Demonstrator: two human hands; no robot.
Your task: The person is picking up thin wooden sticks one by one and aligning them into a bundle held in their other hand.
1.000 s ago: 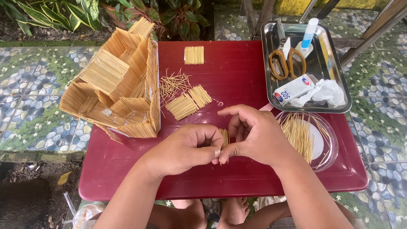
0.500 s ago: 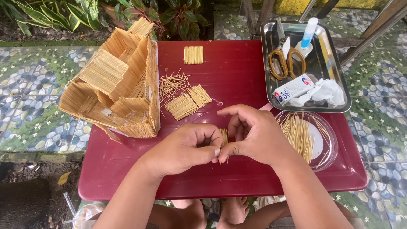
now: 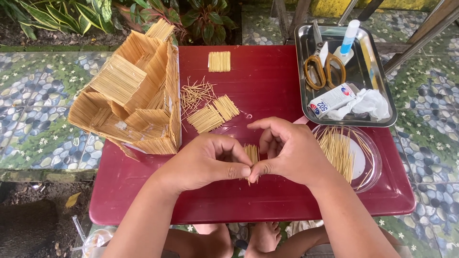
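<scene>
Left hand (image 3: 203, 160) and right hand (image 3: 291, 153) pinching a toothpick panel (image 3: 251, 154) over the red worktop (image 3: 267, 86). Toothpick house (image 3: 129, 91) at left; steel tray (image 3: 377, 102) with scissors (image 3: 325, 69) at right.

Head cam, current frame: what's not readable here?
- Small toothpick panel, head view: lower part hidden between left hand and right hand; stick count too fine to tell.
- Toothpick house: far side faces away; interior in shadow.
- Scissors in the metal tray: blade tips overlapped by the glue bottle.
- Clear dish: near rim partly covered by the right wrist.
</scene>
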